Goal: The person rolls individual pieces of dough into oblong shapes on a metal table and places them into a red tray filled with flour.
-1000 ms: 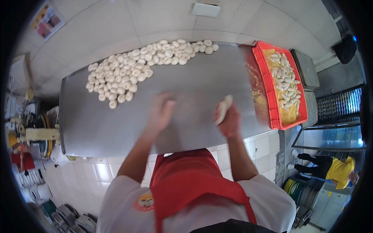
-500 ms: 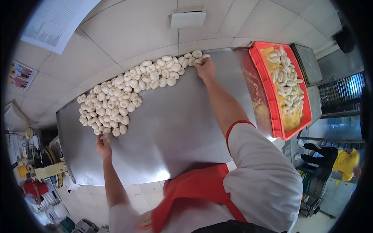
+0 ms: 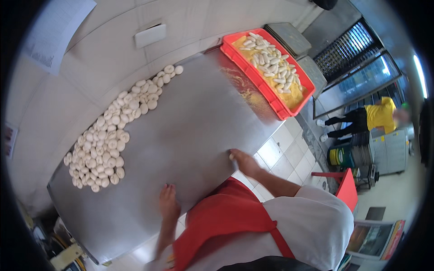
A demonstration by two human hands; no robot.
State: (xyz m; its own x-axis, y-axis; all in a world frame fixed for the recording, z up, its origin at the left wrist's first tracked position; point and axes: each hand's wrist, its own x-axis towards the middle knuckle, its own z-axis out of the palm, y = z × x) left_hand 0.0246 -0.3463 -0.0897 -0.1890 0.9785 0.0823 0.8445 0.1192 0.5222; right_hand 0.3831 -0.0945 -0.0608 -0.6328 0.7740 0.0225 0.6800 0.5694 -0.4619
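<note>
Many round white dough balls (image 3: 106, 147) lie in a long heap along the wall side of the steel table (image 3: 181, 131). My left hand (image 3: 169, 201) rests at the near edge of the table, fingers stretched out on the steel and holding nothing that shows. Farther right, my right hand (image 3: 244, 162) is at the table's near edge with its fingers curled; whether something small is in them is hidden. Both hands are apart from the dough balls.
A red tray (image 3: 253, 74) with yellow crumbs and several long white dough pieces (image 3: 275, 67) stands at the table's far right end. Yellow crumbs (image 3: 253, 97) lie beside it. A person in a yellow shirt (image 3: 379, 115) stands beyond. A red stool (image 3: 347, 192) is at right.
Both hands have left the ends of the dough heap and come back to the table's near edge. The view has turned right, showing more of the room there.
</note>
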